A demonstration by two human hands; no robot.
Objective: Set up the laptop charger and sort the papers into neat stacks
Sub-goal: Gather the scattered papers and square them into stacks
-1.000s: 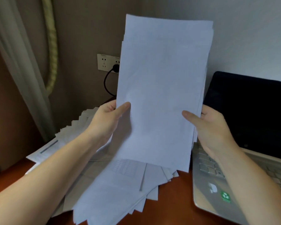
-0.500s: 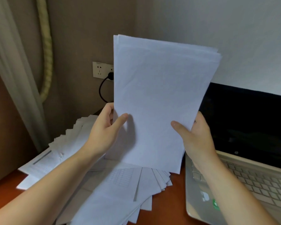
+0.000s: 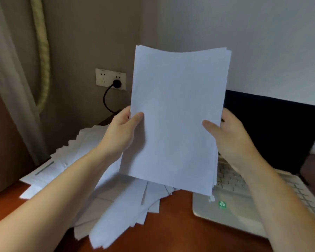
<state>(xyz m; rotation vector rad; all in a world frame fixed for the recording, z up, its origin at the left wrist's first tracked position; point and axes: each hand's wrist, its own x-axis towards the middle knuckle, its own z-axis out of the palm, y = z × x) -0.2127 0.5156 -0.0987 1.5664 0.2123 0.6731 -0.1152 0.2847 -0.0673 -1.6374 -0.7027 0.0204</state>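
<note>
Two jobs here, and one looks done. The black plug [image 3: 116, 83] sits in the wall socket [image 3: 105, 79] and its cable [image 3: 105, 100] drops behind the tabletop [image 3: 171, 231]. The far end is hidden, so I cannot tell if it reaches the laptop [image 3: 244, 206], which stands open at right with a dark screen.

Sorting is maybe halfway, by my guess. A squared sheaf of white sheets [image 3: 176, 115] is held upright in the air above the tabletop, just left of the laptop. The loose papers [image 3: 116, 206] lie fanned and messy beneath it and to the left. No finished stack is set down in view.

The left hand [image 3: 120, 135] grips the sheaf's left edge, fingers [image 3: 125, 115] curled behind and thumb on the front. The right hand [image 3: 231, 137] grips the right edge the same way, its fingers mostly hidden behind. Neither hand touches anything else.

Left to do: set the sheaf down and gather the fan.
</note>
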